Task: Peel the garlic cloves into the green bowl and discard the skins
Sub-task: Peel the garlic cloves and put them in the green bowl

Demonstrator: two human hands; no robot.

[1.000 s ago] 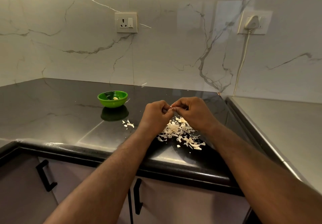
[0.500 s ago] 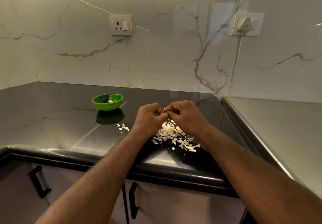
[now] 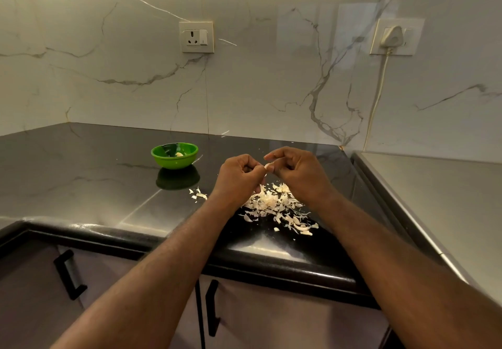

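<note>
Underfoot of everything, so to speak, is a glossy black countertop (image 3: 81, 185) with faint pale veining, running into a corner on the left and meeting a white marble-look wall (image 3: 271, 90) streaked with grey. An unused socket (image 3: 196, 37) sits on that wall above the green bowl (image 3: 173, 161), and further right a white plug (image 3: 391, 36) is pushed into a second outlet, its cord (image 3: 376, 104) dropping down to the counter's back edge. To the right the black top butts against a duller grey metal surface (image 3: 434, 199). Below the front edge are pale cabinet doors with black handles (image 3: 69, 275).

The bowl stands well left of the hands, mirrored in the polished top, with one pale peeled piece (image 3: 179, 154) lying inside. A pile of skins (image 3: 274, 204) is spread on the counter directly under and in front of the hands, and a smaller scatter of skins (image 3: 198, 194) lies between the pile and the bowl.

Both hands are raised just above the pile, knuckles close together. The left hand (image 3: 239, 176) is curled with its fingertips pinching the garlic clove (image 3: 269, 166); the right hand (image 3: 296, 170) pinches it from the other side, index finger arched above.

Only a sliver of the clove shows between the fingers, so how much skin is left on it cannot be told. The back of the pile is covered by the hands, and the metal surface is cut off at the right edge.
</note>
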